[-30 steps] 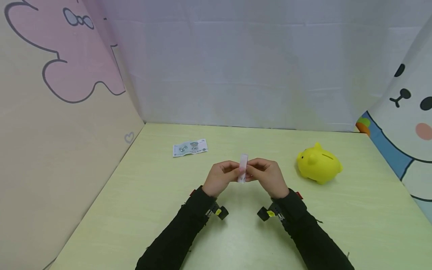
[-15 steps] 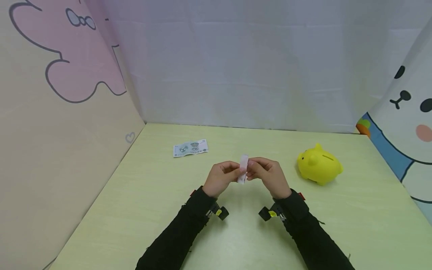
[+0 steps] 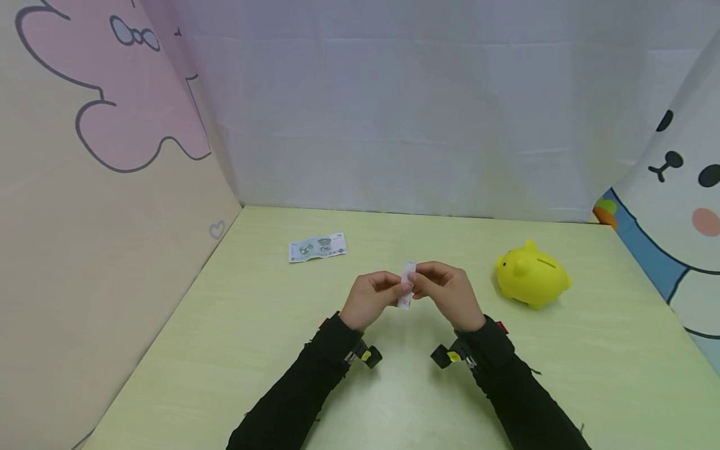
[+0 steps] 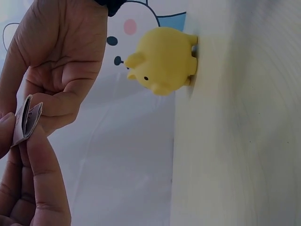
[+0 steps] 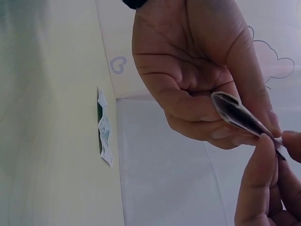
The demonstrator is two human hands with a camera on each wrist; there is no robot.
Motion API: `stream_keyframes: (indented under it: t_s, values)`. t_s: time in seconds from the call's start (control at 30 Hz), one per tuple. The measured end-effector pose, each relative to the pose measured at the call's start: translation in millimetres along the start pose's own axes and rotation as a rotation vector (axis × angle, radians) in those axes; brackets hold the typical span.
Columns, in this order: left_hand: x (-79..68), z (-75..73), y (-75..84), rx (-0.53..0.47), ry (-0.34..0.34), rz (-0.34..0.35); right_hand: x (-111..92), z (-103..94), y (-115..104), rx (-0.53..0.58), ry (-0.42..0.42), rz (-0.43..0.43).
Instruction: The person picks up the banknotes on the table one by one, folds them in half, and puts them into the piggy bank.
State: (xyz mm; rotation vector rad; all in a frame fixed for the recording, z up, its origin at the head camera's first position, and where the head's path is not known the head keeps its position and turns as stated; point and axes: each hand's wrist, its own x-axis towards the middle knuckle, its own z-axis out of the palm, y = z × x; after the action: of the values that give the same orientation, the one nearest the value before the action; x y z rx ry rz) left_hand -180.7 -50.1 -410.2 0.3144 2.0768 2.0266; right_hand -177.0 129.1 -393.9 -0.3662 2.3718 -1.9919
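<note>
A narrow folded banknote (image 3: pixel 404 301) is held upright between both hands above the middle of the table. My left hand (image 3: pixel 368 299) pinches it from the left, thumb on the near face. From the right, my right hand (image 3: pixel 450 294) pinches it a little higher, its thumb on the near face too. In the left wrist view the end of the folded banknote (image 4: pixel 27 122) shows its layers standing slightly apart. The right wrist view has the folded banknote (image 5: pixel 240 115) edge-on, with a dark gap between its layers.
Another banknote (image 3: pixel 317 247), greenish and creased, lies flat at the back left of the table (image 3: pixel 185 350). A yellow piggy bank (image 3: pixel 532 274) with a slot on its back stands to the right of my right hand. Printed cloths hang behind and at both sides.
My right thumb has moved slightly left onto the upper part of the folded banknote. The banknote has tilted slightly and shifted a little right. The other banknote and piggy bank stay put.
</note>
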Motion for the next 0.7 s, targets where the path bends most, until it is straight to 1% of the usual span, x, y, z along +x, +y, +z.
stream_keyframes:
  t_s: [0.17, 0.3, 0.4, 0.7]
  values:
    - [0.2, 0.6, -0.7, 0.020, 0.010, 0.002, -0.2, 0.8, 0.5, 0.011, 0.003, 0.011]
    - [0.4, 0.9, -0.1, 0.015, 0.007, 0.010, -0.5, 0.9, 0.5, 0.027, 0.002, -0.004]
    - [0.1, 1.1, 1.1, 0.005, -0.003, 0.009, -0.5, 0.4, 0.6, 0.031, 0.005, -0.022]
    - [-0.1, -1.8, 1.9, 0.005, -0.048, 0.011, -0.2, -2.3, -0.2, 0.023, 0.028, -0.034]
